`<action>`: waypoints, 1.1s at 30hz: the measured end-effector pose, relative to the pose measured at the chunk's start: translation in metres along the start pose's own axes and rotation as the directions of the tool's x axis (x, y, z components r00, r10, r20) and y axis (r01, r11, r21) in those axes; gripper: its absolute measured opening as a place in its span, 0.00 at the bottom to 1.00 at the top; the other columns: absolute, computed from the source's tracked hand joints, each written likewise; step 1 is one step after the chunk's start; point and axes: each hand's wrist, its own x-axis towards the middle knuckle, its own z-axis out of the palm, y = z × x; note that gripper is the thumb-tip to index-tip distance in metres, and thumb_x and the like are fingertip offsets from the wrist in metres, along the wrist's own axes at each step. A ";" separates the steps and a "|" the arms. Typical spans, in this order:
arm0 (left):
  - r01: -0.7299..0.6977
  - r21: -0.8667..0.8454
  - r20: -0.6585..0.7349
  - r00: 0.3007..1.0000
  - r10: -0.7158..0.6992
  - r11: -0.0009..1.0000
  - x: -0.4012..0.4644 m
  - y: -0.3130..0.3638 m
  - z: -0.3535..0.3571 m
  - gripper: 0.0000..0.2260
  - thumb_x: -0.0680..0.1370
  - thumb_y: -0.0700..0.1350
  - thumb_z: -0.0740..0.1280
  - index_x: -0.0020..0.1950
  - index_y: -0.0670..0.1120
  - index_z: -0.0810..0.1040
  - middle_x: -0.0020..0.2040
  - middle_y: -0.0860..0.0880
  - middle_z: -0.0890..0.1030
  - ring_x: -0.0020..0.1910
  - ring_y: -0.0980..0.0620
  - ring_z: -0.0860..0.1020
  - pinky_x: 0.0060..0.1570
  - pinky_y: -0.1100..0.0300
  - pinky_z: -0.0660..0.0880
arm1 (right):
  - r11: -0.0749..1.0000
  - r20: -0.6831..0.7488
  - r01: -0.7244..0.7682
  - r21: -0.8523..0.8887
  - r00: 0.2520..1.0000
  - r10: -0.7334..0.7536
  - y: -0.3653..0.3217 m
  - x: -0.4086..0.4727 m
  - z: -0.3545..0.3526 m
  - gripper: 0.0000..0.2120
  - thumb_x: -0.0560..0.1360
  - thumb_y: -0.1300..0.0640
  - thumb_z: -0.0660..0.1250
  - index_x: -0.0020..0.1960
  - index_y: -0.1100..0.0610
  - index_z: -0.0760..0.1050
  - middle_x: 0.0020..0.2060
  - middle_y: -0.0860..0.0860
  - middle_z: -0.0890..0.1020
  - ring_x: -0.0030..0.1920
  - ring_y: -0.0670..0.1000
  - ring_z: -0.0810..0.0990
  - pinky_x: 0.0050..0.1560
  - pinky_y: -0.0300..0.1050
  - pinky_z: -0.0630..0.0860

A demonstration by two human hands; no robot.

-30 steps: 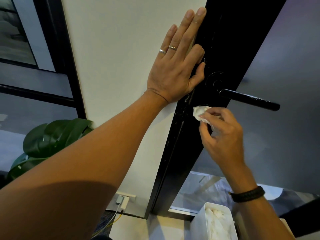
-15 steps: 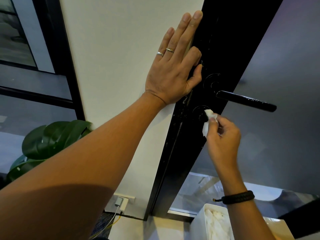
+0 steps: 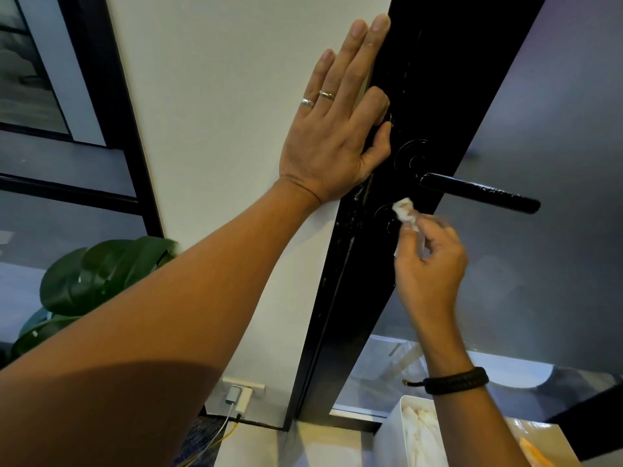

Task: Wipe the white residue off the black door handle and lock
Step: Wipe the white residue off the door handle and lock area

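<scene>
A black lever handle (image 3: 482, 194) sticks out to the right from a round rose on the black door stile (image 3: 428, 96), with white flecks along its top. Below it sits the round black lock (image 3: 384, 215). My right hand (image 3: 429, 264) pinches a small crumpled white tissue (image 3: 404, 210) and presses it against the lock's right side. My left hand (image 3: 340, 129) lies flat with fingers spread on the white wall and the door's edge, its thumb near the rose. White specks run down the door edge beside the lock.
A white bin (image 3: 414, 433) holding used tissues stands at the bottom right. A wall socket with a plugged charger (image 3: 237, 396) sits low on the wall. A large-leaved green plant (image 3: 97, 278) is at the left, next to a black-framed window.
My right hand has risen from below the lock and carried the tissue up onto the lock's face. My left hand has stayed pressed on the wall and door.
</scene>
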 end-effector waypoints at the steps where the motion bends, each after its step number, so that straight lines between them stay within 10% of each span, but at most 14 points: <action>1: 0.000 -0.003 0.007 1.000 0.000 1.000 0.000 0.000 0.000 0.09 0.83 0.48 0.66 0.55 0.44 0.83 0.79 0.32 0.71 0.80 0.31 0.68 0.82 0.38 0.60 | 0.999 -0.001 0.031 -0.024 1.000 -0.031 -0.005 0.001 0.002 0.10 0.82 0.61 0.67 0.60 0.56 0.84 0.52 0.53 0.82 0.51 0.40 0.80 0.52 0.30 0.75; 9: 0.003 0.016 0.036 0.999 -0.003 1.000 -0.001 0.000 0.000 0.10 0.85 0.49 0.63 0.54 0.44 0.79 0.83 0.35 0.64 0.84 0.34 0.61 0.85 0.44 0.53 | 0.997 -0.029 -0.079 -0.005 0.996 0.079 -0.013 -0.003 0.001 0.11 0.84 0.56 0.65 0.50 0.57 0.85 0.40 0.48 0.79 0.40 0.42 0.79 0.39 0.27 0.70; 16: -0.005 0.009 0.036 0.999 0.005 1.000 -0.004 -0.003 0.002 0.09 0.85 0.49 0.64 0.53 0.45 0.76 0.84 0.35 0.62 0.85 0.35 0.59 0.85 0.44 0.52 | 0.989 -0.047 -0.125 0.078 0.991 0.129 -0.009 -0.005 0.007 0.09 0.84 0.56 0.66 0.58 0.52 0.85 0.49 0.46 0.83 0.49 0.42 0.82 0.49 0.30 0.77; 21: 0.000 0.007 0.030 1.000 0.000 1.000 -0.005 -0.004 -0.001 0.09 0.85 0.49 0.64 0.53 0.44 0.77 0.83 0.35 0.64 0.84 0.34 0.60 0.85 0.43 0.54 | 0.829 -0.094 -0.427 0.361 0.868 0.488 -0.001 -0.028 0.021 0.08 0.83 0.56 0.68 0.53 0.50 0.86 0.43 0.43 0.87 0.48 0.43 0.85 0.50 0.38 0.81; 33: -0.002 -0.017 0.036 0.999 0.003 1.000 -0.003 -0.002 -0.001 0.08 0.84 0.48 0.65 0.52 0.44 0.80 0.81 0.33 0.67 0.82 0.33 0.64 0.83 0.40 0.59 | 0.539 -0.129 -0.368 0.758 0.725 0.676 -0.029 -0.029 0.075 0.08 0.74 0.64 0.78 0.53 0.58 0.87 0.44 0.49 0.90 0.50 0.48 0.89 0.51 0.38 0.84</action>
